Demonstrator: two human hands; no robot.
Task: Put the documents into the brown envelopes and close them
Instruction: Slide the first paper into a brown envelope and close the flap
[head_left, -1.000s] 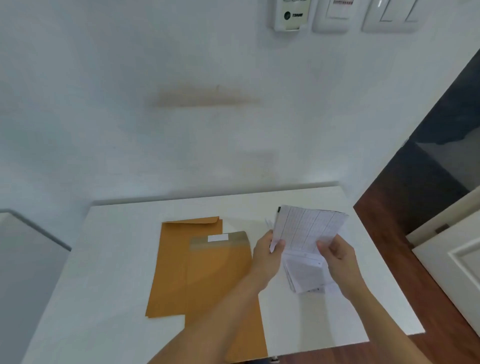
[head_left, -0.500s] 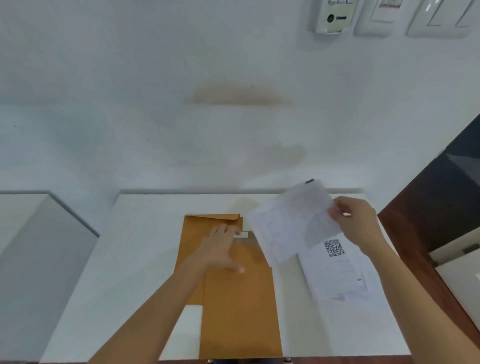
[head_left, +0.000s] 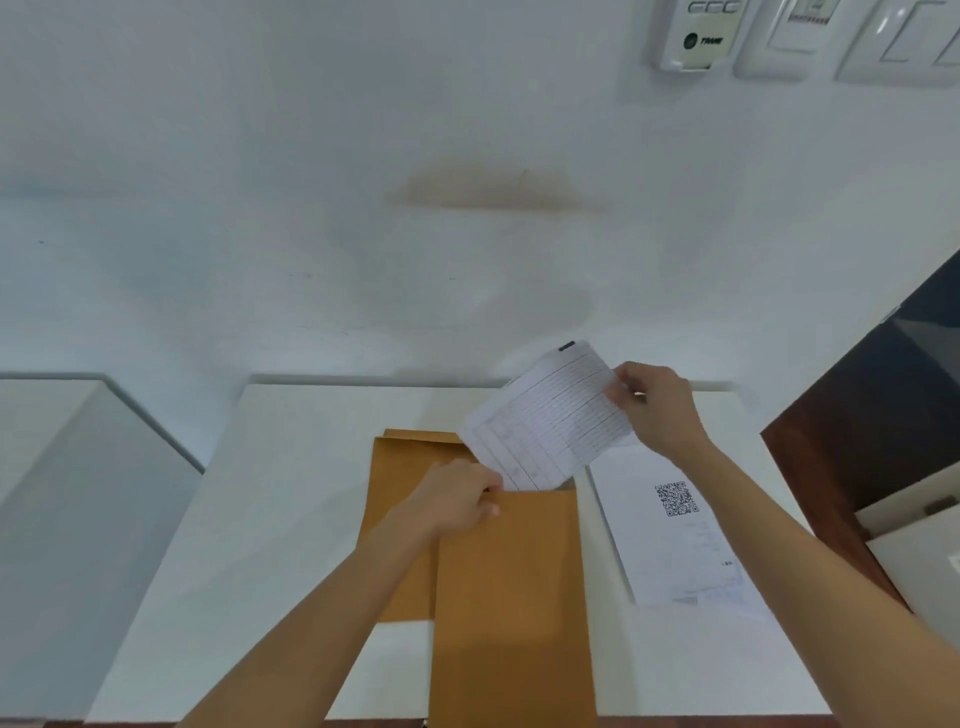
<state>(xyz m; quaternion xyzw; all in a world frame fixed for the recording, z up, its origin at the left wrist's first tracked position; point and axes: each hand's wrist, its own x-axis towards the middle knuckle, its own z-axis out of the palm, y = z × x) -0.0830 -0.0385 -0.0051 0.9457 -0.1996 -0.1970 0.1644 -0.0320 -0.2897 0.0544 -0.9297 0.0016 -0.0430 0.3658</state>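
Nearest to us lies the long brown paper envelope (head_left: 511, 597), running from the near edge of the white rectangular table (head_left: 291, 499) up to its mouth. Our left hand (head_left: 457, 501) is closed in a narrow pinch on the mouth's left corner, where half a second ago it lay flat with fingers spread on the envelope's upper face. So the opening is now held up, and we judge the loading step to have begun. Partly under this envelope, showing to its left and beyond it, is a second brown paper envelope (head_left: 402, 483), untouched. To the right, flat on the table and just beside the first envelope, sits a white printed sheet with a square black code (head_left: 675, 535), with more paper edges showing beneath it; these wait their turn. Farther off, our right hand (head_left: 657, 410) grips the upper right edge of a white lined form sheet (head_left: 550, 421), fingers closed on it. The sheet hangs tilted, and its lower corner has come down from mid-air to the envelope's mouth, where it seems to dip just inside, though we cannot tell how deep. We judge that the next move needs the sheet squared to the opening so it slides in without buckling. Behind the table the pale wall (head_left: 311, 208) carries a brownish stain.
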